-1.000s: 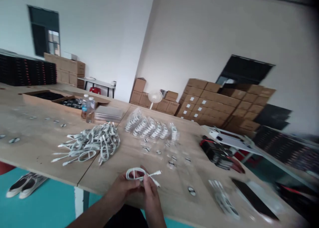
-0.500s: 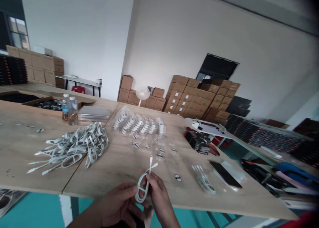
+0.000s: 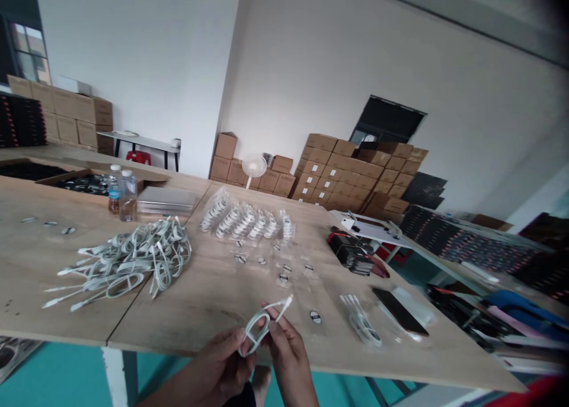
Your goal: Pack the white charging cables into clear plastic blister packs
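From far away, I can't see all of the white cable, because the left hand and right hand cover bits of it. The marks on the round sticker are too tiny for me to read. My picture's edge chops off the black stack and a blurry red thing.

We count one left hand, one right hand, one hand-held coiled cable, two bottles, two open cartons, one flat dark slab, one white fan, and one heap of cables too tangled for us to number.
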The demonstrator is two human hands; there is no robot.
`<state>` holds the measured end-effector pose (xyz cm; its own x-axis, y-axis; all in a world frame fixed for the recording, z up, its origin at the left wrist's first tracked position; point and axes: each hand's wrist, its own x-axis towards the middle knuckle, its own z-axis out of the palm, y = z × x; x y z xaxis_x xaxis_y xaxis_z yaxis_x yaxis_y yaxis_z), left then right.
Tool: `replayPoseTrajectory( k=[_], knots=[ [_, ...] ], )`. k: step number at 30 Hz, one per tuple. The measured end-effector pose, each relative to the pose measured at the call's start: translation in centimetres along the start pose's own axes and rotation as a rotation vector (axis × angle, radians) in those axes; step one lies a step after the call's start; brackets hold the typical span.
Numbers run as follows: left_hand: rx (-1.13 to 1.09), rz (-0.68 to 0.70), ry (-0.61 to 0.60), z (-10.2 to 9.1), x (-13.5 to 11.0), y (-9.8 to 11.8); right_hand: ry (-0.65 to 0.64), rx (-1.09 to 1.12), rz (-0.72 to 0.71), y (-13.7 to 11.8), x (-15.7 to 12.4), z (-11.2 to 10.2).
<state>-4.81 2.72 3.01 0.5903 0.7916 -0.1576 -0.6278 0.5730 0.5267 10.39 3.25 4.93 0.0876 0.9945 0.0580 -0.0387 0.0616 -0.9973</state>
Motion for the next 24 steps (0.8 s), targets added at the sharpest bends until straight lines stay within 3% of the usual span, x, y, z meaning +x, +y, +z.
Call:
replayPoseTrajectory(
  k=[4,8,12,15,18,21,24],
  knots=[
    [0.01,-0.007,0.026,0.0,-0.3,-0.1,-0.015,0.239,0.001,0.8,-0.4,-0.4],
    [0.023,-0.081,-0.044,0.4,-0.9,-0.2,-0.01,0.376,0.003,1.2,-0.6,-0.7],
    [0.029,-0.099,-0.126,0.7,-1.2,-0.4,0.019,0.038,-0.035,0.4,-0.6,-1.4],
    [0.009,-0.1,-0.146,0.7,-1.1,-0.3,-0.17,-0.346,-0.109,-1.7,-0.7,-1.3],
    [-0.074,-0.109,-0.099,0.5,-0.7,-0.1,-0.29,-0.581,-0.212,-3.5,-0.9,-0.7],
    [-0.136,-0.114,-0.048,0.4,-0.1,0.0,-0.228,-0.679,-0.317,-3.5,-0.9,-0.4],
    [-0.155,-0.124,0.035,0.3,0.4,0.1,-0.05,-0.643,-0.366,-1.6,-0.8,-0.5]
  ],
)
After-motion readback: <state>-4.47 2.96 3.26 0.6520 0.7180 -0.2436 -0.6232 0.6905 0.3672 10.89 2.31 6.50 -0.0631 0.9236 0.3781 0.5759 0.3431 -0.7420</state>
